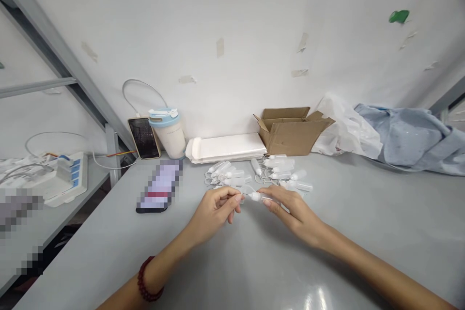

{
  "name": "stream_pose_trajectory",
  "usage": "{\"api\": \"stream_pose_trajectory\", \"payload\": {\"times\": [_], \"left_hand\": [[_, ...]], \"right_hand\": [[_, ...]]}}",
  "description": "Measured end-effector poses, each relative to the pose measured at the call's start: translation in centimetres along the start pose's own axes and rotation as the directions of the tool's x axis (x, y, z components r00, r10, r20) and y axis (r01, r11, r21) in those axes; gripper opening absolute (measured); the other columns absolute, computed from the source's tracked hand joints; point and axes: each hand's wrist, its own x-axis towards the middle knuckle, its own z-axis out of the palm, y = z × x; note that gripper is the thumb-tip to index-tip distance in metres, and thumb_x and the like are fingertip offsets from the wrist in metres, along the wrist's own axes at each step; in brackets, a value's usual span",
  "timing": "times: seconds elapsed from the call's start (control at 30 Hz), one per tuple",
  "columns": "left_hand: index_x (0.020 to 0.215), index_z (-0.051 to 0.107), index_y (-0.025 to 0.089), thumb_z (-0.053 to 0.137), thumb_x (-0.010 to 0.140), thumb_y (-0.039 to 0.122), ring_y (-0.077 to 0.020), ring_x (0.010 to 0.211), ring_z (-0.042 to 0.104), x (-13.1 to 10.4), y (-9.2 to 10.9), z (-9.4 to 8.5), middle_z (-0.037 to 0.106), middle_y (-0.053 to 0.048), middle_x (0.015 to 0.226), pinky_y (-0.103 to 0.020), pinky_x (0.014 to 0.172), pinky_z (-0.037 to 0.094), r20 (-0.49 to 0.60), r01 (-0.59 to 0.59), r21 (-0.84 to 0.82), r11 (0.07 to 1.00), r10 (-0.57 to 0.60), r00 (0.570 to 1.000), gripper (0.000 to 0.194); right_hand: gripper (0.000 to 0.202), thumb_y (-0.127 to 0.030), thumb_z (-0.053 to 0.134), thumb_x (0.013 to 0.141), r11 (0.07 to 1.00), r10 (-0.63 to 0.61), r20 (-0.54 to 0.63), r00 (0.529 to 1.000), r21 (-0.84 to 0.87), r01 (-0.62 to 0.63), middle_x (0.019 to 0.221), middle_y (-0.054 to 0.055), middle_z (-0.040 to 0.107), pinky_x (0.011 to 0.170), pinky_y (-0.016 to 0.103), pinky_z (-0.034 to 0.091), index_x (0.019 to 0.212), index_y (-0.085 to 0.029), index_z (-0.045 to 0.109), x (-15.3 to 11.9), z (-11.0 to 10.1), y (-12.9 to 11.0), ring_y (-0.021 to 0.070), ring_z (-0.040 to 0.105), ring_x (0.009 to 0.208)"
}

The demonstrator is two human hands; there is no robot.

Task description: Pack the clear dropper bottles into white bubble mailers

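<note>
My right hand is closed round a small translucent squeeze bottle, whose white cap and thin tip point left. The fingers of my left hand are pinched together right at that tip; what lies between them is too small to make out. Just behind my hands lie two loose groups of similar small bottles, a left group and a right group. Thin white loops are attached to some of them.
At the back stand white flat boxes, an open cardboard box, a white plastic bag and blue cloth. To the left are a lidded cup, a propped phone, a blurred phone and a power strip.
</note>
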Motion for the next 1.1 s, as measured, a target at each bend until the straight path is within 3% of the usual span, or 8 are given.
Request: {"api": "stream_pose_trajectory", "payload": {"times": [0.5,0.7,1.1], "left_hand": [[0.077,0.059,0.014,0.047,0.087,0.030,-0.0067,0.050,0.047,-0.3,0.0,-0.1,0.055,0.002,0.066,-0.019,0.050,0.038,0.052,-0.005,0.086,0.996,0.001,0.999,0.022],[0.075,0.061,0.014,0.048,0.085,0.027,-0.0079,0.051,0.049,-0.3,-0.1,-0.2,0.057,0.000,0.066,-0.020,0.052,0.040,0.091,-0.021,0.178,0.984,0.005,0.996,0.020],[0.069,0.059,0.015,0.045,0.084,0.026,-0.0079,0.047,0.046,-0.6,-0.3,0.3,0.058,0.000,0.062,-0.020,0.048,0.038,0.123,-0.045,0.166,0.985,0.024,0.992,0.023]], "right_hand": [[0.028,-0.033,0.034,0.095,0.999,0.018,0.075,0.997,0.027,-0.020,0.091,0.003,0.062,0.078,0.031,0.041,0.103,-0.022,0.059,0.1,-0.2,-0.6,0.0168,0.057,0.084],[0.027,-0.030,0.034,0.096,0.999,-0.032,0.109,0.993,0.001,0.032,0.084,0.003,0.060,0.073,0.028,0.040,0.099,-0.019,0.058,0.0,0.1,-0.3,0.0154,0.054,0.077],[0.028,-0.029,0.032,0.096,0.993,-0.099,0.109,0.989,-0.052,0.105,0.085,0.006,0.060,0.070,0.029,0.043,0.099,-0.017,0.057,-0.4,0.9,-0.2,0.0165,0.055,0.076]]}}
